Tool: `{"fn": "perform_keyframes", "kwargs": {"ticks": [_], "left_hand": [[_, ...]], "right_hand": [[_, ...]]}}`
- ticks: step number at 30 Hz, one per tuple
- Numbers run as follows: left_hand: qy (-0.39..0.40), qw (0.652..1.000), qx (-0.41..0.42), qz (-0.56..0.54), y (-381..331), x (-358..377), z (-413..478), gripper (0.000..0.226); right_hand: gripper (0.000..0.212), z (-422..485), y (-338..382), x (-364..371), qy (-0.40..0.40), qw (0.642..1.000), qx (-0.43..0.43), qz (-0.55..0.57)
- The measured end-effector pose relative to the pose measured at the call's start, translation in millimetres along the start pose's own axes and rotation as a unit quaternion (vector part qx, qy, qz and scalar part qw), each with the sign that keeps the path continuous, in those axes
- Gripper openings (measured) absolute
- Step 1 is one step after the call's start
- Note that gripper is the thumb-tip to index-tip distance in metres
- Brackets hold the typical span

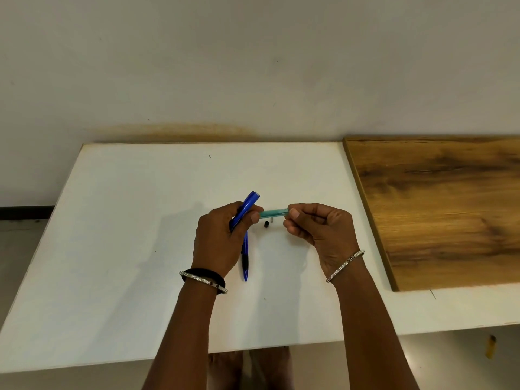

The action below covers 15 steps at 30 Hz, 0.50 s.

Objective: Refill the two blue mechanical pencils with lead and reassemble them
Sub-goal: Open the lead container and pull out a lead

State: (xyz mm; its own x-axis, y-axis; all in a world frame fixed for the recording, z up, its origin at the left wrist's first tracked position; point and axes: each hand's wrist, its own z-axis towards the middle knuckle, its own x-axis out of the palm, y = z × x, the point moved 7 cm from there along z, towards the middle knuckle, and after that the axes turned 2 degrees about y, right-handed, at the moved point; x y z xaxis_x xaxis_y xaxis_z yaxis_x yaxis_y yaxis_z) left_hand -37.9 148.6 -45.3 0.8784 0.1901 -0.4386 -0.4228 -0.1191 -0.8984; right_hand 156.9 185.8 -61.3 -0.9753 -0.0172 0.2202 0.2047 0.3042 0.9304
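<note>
Table (112,249) open leftward; blue pencil (245,263) lies centre, wooden board (439,209) right.

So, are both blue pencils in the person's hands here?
No: the left hand grips one blue pencil, while the second pencil lies on the white table beneath that hand.

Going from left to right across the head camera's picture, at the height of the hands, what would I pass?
The left hand gripping a blue pencil → teal lead tube → right hand pinching that tube → wooden board.
</note>
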Motion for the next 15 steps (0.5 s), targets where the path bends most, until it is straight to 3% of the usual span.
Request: {"fn": "perform_keyframes", "kwargs": {"ticks": [15], "left_hand": [[0.020, 0.998, -0.006, -0.059, -0.2, 2.6, 1.0, 0.015]], "right_hand": [[0.006, 4.4, 7.2, 0.5, -0.022, 0.997, -0.063, -0.036]]}}
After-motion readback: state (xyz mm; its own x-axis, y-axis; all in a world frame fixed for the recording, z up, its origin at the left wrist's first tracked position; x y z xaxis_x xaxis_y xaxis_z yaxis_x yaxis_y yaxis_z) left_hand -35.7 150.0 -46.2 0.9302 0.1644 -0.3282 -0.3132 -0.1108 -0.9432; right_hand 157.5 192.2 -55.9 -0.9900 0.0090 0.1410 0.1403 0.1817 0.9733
